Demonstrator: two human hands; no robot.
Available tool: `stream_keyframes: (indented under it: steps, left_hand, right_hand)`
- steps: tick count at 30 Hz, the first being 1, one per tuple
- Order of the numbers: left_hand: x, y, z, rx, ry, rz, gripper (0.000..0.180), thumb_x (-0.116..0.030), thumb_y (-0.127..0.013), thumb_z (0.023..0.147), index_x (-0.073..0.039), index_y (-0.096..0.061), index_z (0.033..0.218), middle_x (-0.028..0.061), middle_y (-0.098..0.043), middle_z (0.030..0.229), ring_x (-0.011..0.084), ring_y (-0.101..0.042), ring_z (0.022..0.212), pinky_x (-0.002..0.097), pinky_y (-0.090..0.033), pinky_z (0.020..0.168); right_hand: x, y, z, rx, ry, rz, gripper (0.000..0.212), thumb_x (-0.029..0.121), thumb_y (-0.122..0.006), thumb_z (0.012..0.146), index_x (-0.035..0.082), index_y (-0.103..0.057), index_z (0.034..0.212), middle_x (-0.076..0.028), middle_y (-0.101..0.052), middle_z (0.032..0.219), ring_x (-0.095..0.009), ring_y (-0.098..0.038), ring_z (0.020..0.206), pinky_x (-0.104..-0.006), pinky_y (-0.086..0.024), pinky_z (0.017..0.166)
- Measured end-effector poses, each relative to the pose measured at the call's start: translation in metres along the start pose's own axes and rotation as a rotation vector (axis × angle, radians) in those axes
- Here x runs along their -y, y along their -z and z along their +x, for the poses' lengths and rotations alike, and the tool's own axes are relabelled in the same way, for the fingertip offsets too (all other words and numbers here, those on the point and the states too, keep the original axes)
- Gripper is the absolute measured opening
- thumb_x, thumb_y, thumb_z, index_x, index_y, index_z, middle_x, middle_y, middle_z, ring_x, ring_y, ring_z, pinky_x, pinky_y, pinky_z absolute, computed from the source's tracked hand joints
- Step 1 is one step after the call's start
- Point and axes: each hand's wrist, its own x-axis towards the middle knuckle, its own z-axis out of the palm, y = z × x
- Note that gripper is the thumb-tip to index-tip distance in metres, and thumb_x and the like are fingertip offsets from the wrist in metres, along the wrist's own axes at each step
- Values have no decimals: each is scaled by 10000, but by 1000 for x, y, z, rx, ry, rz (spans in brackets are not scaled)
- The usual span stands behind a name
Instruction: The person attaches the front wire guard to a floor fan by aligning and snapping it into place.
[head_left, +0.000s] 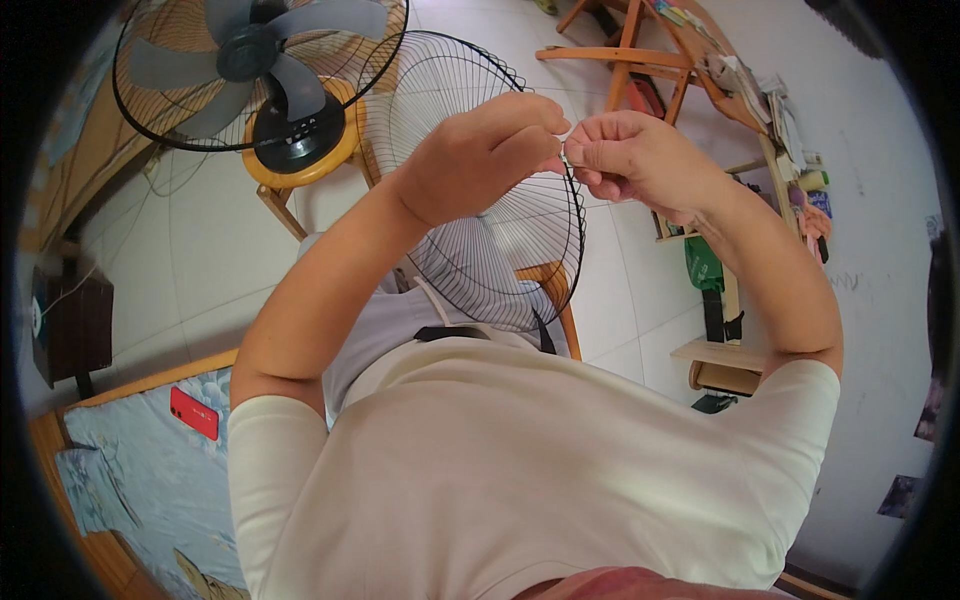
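Note:
A round fan guard (480,240) of thin wire with a black rim leans across my lap. My left hand (495,150) is closed in front of its upper right side, fingers curled toward the rim. My right hand (640,160) meets it there in a pinch, thumb against the forefinger. A small pale bit shows between the two sets of fingertips, too small and too covered to name. Whether both hands also grip the rim is hidden. Beyond my left arm stands the fan (246,55), its grey blades bare at the front and a wire guard behind them.
The fan's black base rests on a round yellow wooden stool (345,140). At lower left, a red phone (194,413) lies on a bed (130,440) with a blue flowered cover. A wooden folding chair (620,60) is at the far right, near a cluttered shelf along the wall.

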Motion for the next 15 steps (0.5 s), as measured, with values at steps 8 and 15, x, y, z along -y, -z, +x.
stream_keyframes:
  steps: [8,15]
  left_hand:
    - [-7,16,3,5,56,-41,257,13,-647,717,-23,-547,951,132,-618,1001,305,-593,952,364,-477,838]
    - [2,20,1,-146,169,-207,333,65,-431,668,24,-560,972,147,-599,960,261,-599,869,307,-485,806]
  right_hand:
    - [-30,15,16,-176,315,-71,186,228,-528,884,59,-595,926,-25,-613,835,-74,-571,764,-202,-413,658]
    - [-60,-9,37,-75,424,207,551,130,-565,854,122,-321,1348,-66,-418,1328,-177,-414,1208,-341,-347,979]
